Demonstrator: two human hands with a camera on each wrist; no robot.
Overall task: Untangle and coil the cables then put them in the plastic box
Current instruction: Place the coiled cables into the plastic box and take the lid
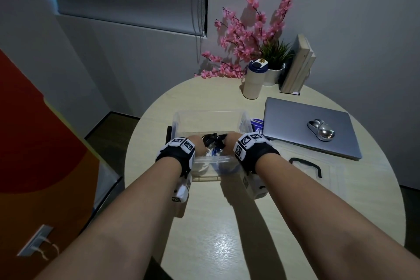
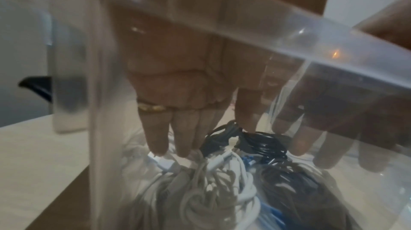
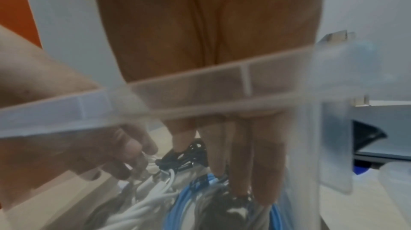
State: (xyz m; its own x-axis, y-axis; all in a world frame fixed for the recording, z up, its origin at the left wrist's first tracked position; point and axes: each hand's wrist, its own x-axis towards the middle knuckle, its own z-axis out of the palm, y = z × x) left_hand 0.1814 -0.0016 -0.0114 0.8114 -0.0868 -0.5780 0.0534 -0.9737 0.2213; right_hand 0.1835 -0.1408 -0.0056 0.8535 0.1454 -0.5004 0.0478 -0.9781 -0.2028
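A clear plastic box (image 1: 211, 114) stands in the middle of the round table. Inside it lie bundled cables: white ones (image 2: 222, 189), a black one (image 2: 255, 142) and a blue one (image 3: 184, 204). Both hands reach down into the box. My left hand (image 2: 177, 146) has straight fingers, and their tips rest on the white and black bundles. My right hand (image 3: 244, 172) also has straight fingers, pressing down on the blue and dark coils at the right side. In the head view the left hand (image 1: 196, 143) and right hand (image 1: 230, 141) flank the black cable (image 1: 212, 141).
A closed laptop (image 1: 311, 127) with a mouse (image 1: 321, 130) on it lies to the right. A clear lid with a black handle (image 1: 306, 165) lies near my right forearm. A tumbler (image 1: 252, 82), pink flowers (image 1: 245, 36) and boards stand at the back. A black object (image 1: 169, 134) sits by the box's left wall.
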